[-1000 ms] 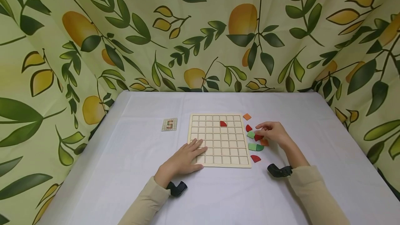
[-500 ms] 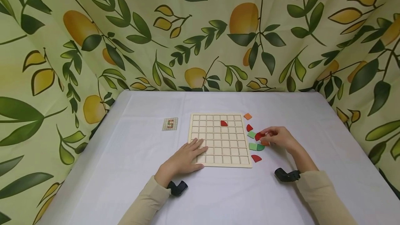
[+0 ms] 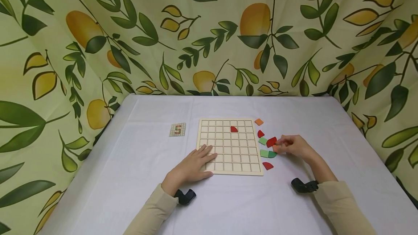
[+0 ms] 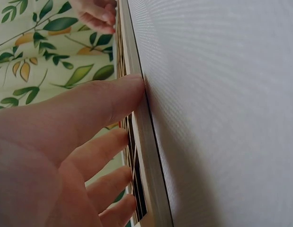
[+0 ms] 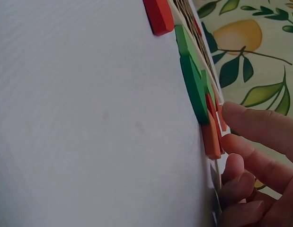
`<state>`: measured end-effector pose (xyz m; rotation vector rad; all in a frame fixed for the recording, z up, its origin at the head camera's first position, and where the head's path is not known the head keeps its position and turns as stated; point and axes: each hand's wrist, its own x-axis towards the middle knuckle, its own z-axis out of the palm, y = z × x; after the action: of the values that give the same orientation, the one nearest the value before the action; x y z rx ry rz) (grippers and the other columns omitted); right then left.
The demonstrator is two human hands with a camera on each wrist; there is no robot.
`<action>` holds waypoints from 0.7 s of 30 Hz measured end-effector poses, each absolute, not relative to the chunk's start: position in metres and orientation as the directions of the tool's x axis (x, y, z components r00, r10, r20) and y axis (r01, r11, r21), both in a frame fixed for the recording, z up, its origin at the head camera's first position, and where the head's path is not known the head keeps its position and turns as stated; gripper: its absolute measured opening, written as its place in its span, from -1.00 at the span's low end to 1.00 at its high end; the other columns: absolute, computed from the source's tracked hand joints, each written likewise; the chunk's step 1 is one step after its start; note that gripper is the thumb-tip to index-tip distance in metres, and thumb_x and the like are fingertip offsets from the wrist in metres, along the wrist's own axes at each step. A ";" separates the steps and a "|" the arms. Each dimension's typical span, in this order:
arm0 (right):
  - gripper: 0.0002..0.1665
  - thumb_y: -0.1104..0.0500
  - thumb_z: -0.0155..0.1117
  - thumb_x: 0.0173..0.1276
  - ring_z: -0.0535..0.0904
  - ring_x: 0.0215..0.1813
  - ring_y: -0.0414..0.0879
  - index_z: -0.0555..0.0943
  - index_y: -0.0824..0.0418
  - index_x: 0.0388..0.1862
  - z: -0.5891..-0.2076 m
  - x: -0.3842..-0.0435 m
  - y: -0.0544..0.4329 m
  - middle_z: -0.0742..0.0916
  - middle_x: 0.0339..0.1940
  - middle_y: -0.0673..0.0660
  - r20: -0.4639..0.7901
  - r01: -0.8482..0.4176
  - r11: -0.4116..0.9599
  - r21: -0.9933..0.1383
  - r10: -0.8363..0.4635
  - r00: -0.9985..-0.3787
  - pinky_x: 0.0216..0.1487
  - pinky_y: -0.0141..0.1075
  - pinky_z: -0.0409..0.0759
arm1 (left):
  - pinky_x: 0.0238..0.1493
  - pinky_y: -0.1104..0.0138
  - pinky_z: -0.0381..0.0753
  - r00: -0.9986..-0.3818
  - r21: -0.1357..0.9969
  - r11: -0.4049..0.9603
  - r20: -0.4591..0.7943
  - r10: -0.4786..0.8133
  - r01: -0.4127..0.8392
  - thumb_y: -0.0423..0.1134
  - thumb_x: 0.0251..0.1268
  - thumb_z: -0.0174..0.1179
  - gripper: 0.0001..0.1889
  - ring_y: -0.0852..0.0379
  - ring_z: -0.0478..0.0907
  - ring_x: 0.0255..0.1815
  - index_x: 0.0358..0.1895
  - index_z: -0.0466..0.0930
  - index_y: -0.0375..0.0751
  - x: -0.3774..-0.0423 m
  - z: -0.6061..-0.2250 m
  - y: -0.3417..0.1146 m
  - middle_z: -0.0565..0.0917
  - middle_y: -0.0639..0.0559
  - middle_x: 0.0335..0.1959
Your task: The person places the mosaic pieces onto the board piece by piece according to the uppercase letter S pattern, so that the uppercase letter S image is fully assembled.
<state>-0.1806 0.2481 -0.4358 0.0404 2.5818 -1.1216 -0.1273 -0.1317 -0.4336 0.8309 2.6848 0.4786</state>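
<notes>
My left hand [image 3: 195, 163] lies with spread fingers on the lower left corner of the wooden grid board [image 3: 228, 146]. Its thumb [image 4: 129, 90] rests at the board's near edge in the left wrist view. To the right of the board, my right hand [image 3: 294, 145] is over an orange tile [image 3: 275, 149], largely covering it. Thumb and index finger are apart, fingertips right by that tile and a red quarter-round tile [image 3: 271, 141]; the other fingers are curled. One red quarter-round [image 3: 234, 129] sits in a cell of the board's upper part.
Beside the board lie light green tiles [image 3: 264, 153], a dark green quarter-round [image 3: 272, 154], other red quarter-rounds [image 3: 267, 165] and an orange square [image 3: 259, 122]. A small pattern card [image 3: 177, 129] is left of the board on the white tablecloth [image 3: 147, 148]. A printed curtain [image 3: 209, 39] hangs behind.
My right hand has drawn back to the right, uncovering the red quarter-round and now covering more of the orange tile. My left hand stays on the board.
</notes>
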 end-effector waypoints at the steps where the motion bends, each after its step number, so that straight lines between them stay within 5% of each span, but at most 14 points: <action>1: -0.48 0.09 0.42 0.19 0.39 -0.22 -0.06 0.60 0.43 0.01 -0.436 -0.180 0.249 0.53 -0.40 0.08 -0.307 0.152 0.692 -0.706 -0.105 -0.946 -0.44 -0.42 0.39 | 0.55 -0.10 0.10 -0.792 0.393 0.779 -0.174 0.586 0.490 -0.02 0.32 0.15 -0.35 -0.13 -0.04 0.62 0.45 0.25 -0.03 -0.127 -0.434 -0.132 0.11 -0.10 0.57; 21: -0.55 0.30 0.43 0.12 0.36 -0.43 -0.16 0.57 0.48 -0.02 -0.437 -0.180 0.255 0.46 -0.55 -0.01 -0.339 0.170 0.664 -0.728 -0.133 -0.931 -0.52 -0.44 0.34 | 0.55 -0.09 0.10 -0.799 0.398 0.782 -0.172 0.577 0.479 -0.02 0.32 0.16 -0.35 -0.12 -0.03 0.62 0.45 0.25 -0.02 -0.127 -0.433 -0.131 0.12 -0.09 0.57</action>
<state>-0.1803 0.2551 -0.4373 0.0296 2.5168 -1.1554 -0.1270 -0.1310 -0.4328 0.8155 2.6895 0.4896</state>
